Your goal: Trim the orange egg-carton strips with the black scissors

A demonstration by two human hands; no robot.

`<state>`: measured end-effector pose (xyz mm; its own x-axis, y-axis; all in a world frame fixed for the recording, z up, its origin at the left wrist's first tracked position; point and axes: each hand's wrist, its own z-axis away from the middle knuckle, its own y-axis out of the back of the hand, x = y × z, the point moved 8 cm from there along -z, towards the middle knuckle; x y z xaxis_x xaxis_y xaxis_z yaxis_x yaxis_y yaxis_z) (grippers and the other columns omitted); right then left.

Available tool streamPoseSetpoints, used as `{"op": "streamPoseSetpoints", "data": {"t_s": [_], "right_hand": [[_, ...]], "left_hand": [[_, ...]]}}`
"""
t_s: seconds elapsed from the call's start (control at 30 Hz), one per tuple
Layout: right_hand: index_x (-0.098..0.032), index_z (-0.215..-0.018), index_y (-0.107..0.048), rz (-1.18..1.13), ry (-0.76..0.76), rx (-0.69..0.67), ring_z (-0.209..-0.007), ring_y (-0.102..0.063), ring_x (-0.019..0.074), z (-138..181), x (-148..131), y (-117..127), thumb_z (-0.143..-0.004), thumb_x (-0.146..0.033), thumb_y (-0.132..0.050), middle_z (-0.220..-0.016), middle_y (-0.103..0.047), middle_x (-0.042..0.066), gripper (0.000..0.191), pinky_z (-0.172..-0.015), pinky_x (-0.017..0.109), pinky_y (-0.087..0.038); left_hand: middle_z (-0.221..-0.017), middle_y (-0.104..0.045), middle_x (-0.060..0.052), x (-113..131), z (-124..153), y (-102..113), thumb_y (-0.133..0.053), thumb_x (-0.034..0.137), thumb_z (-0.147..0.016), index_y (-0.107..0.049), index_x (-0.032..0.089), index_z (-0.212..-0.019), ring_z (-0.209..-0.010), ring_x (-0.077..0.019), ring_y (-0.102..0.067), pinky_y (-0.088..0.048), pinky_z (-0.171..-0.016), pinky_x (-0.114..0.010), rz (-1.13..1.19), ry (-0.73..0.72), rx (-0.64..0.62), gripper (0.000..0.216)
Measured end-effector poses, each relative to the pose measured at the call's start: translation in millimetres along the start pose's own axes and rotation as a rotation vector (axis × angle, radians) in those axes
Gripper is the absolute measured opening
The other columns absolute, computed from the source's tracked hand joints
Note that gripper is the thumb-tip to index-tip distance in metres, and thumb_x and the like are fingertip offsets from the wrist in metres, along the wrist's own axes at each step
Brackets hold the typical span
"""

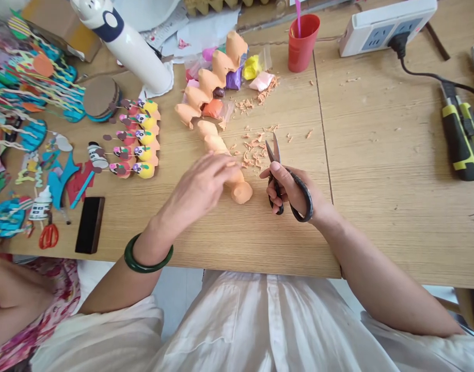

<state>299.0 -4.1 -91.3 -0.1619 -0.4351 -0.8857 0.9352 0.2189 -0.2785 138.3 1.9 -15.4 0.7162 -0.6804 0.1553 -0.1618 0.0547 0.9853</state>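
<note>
Black-handled scissors are in my right hand, with the blades slightly parted and pointing away from me. My left hand reaches over an orange strip of egg-carton cups, its fingers loosely stretched out and hiding the strip's middle. Whether the fingertips touch the strip, I cannot tell. Farther back stands a second orange egg-carton strip with a jagged cut edge. Small orange scraps lie scattered just beyond the scissors.
Left of my hands are decorated egg-carton figures, a black box, red-handled scissors and paper crafts. A white bottle, bagged clay and red cup stand behind. A power strip and yellow-black tool lie right. Another person's arm is at left.
</note>
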Motion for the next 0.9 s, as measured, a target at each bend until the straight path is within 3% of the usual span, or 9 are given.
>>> {"op": "streamPoseSetpoints", "data": {"t_s": [0.13, 0.23, 0.3, 0.4, 0.57, 0.7, 0.9], "right_hand": [[-0.019, -0.096, -0.062, -0.017, -0.037, 0.004, -0.046, -0.049, 0.011, 1, 1, 0, -0.083, -0.08, -0.067, -0.061, -0.051, -0.004, 0.063, -0.041, 0.025, -0.051], [-0.018, -0.097, -0.061, -0.029, -0.068, -0.001, -0.045, -0.05, 0.0115, 0, 2, -1, -0.085, -0.079, -0.066, -0.059, -0.051, -0.004, 0.062, -0.041, 0.025, -0.05], [-0.018, -0.097, -0.061, -0.035, -0.078, -0.011, -0.045, -0.05, 0.0116, 0, 3, -1, -0.085, -0.079, -0.065, -0.059, -0.05, -0.005, 0.062, -0.042, 0.026, -0.051], [-0.019, -0.098, -0.061, -0.038, -0.088, -0.025, -0.045, -0.05, 0.0118, -2, 4, -1, -0.083, -0.08, -0.067, -0.059, -0.051, -0.005, 0.063, -0.042, 0.027, -0.052], [-0.018, -0.099, -0.061, -0.048, -0.109, -0.026, -0.046, -0.049, 0.012, -5, 8, 2, -0.079, -0.08, -0.071, -0.058, -0.052, -0.005, 0.065, -0.042, 0.027, -0.052], [-0.018, -0.098, -0.06, -0.072, -0.113, -0.025, -0.046, -0.048, 0.0118, -6, 9, 2, -0.077, -0.079, -0.072, -0.057, -0.052, -0.005, 0.065, -0.042, 0.026, -0.052], [-0.018, -0.1, -0.06, -0.084, -0.121, -0.045, -0.046, -0.049, 0.0116, -6, 11, 1, -0.078, -0.074, -0.074, -0.058, -0.052, -0.006, 0.062, -0.043, 0.027, -0.052]], "left_hand": [[-0.121, -0.072, -0.013, -47, 25, 14, -0.058, 0.031, -0.101, -0.068, 0.017, -0.129, -0.101, -0.0227, -0.074, -0.063, -0.09, -0.037, 0.132, 0.383, 0.349, 0.034], [-0.119, -0.073, -0.013, -71, 43, -11, -0.066, 0.052, -0.095, -0.06, 0.016, -0.14, -0.077, -0.0163, -0.073, -0.062, -0.07, -0.029, 0.327, 0.675, 0.32, 0.057], [-0.116, -0.075, -0.013, -72, 48, -31, -0.064, 0.06, -0.094, -0.048, 0.015, -0.152, -0.076, -0.0171, -0.074, -0.062, -0.071, -0.03, 0.452, 0.783, 0.231, 0.075], [-0.109, -0.078, -0.011, -62, 45, -44, -0.061, 0.065, -0.095, -0.035, 0.013, -0.161, -0.08, -0.021, -0.076, -0.06, -0.072, -0.032, 0.5, 0.852, 0.149, 0.088], [-0.108, -0.08, -0.011, -51, 32, -36, -0.067, 0.074, -0.085, -0.032, 0.013, -0.163, -0.092, -0.0287, -0.078, -0.056, -0.074, -0.035, 0.392, 0.959, 0.108, 0.105], [-0.104, -0.081, -0.01, -50, 28, -38, -0.07, 0.074, -0.083, -0.037, 0.015, -0.162, -0.098, -0.0325, -0.077, -0.055, -0.079, -0.039, 0.396, 1.009, 0.069, 0.103], [-0.093, -0.08, -0.007, -52, 30, -47, -0.07, 0.065, -0.088, -0.044, 0.017, -0.157, -0.09, -0.0288, -0.077, -0.056, -0.081, -0.038, 0.479, 0.956, 0.108, 0.088]]}}
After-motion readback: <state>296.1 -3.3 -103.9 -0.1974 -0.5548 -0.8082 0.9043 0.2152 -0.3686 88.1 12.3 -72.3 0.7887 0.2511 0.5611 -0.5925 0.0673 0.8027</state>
